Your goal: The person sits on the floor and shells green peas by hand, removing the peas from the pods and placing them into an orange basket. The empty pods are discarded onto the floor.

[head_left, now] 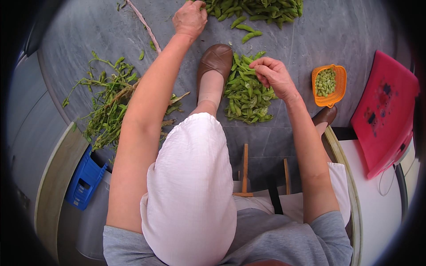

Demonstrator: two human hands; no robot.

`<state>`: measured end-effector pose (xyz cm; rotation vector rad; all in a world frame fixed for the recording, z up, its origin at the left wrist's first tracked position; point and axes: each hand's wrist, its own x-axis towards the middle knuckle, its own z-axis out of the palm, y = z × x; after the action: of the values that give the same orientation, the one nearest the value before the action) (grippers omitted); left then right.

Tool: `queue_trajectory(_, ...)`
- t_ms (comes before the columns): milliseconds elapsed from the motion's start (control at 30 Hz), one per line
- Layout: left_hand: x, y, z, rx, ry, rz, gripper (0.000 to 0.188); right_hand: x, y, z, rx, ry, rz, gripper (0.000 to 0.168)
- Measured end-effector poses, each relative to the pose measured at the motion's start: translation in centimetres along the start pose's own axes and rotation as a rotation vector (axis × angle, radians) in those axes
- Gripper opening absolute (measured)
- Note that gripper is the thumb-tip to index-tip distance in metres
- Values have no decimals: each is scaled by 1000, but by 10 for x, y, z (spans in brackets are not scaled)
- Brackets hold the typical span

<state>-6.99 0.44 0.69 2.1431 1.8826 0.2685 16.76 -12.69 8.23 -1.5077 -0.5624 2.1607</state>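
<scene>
At the top edge, my left hand (pixel 190 19) is beside a large heap of plump green soybean pods (pixel 269 10); its fingertips are partly cut off, so a hold on a pod cannot be made out. My right hand (pixel 273 78) hovers over a second heap of flattened, paler green pods (pixel 249 96), thumb and fingertips close together. Whether a pod is pinched there is unclear against the green behind. Farther right, an orange plastic basket (pixel 339 87) contains shelled green beans (pixel 325 82). Several loose pods (pixel 252 36) lie between the two heaps.
Uprooted bean stalks (pixel 109 106) lie on the grey tiled floor (pixel 283 139) at left, near a thin stick (pixel 144 23). My brown shoe (pixel 216 58) stands between my arms. A blue plastic object (pixel 86 181) is at lower left, a pink printed panel (pixel 386 109) at right.
</scene>
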Motion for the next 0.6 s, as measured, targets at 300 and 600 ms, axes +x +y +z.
queue_trajectory(300, -8, 24, -12, -409, -153, -164, 16, 10, -13, 13, 10, 90, -100, 18)
queue_trajectory(600, -75, 93, -45, -709, -159, 28, 15, 26, -20, 16, 161, 150, -174, 16)
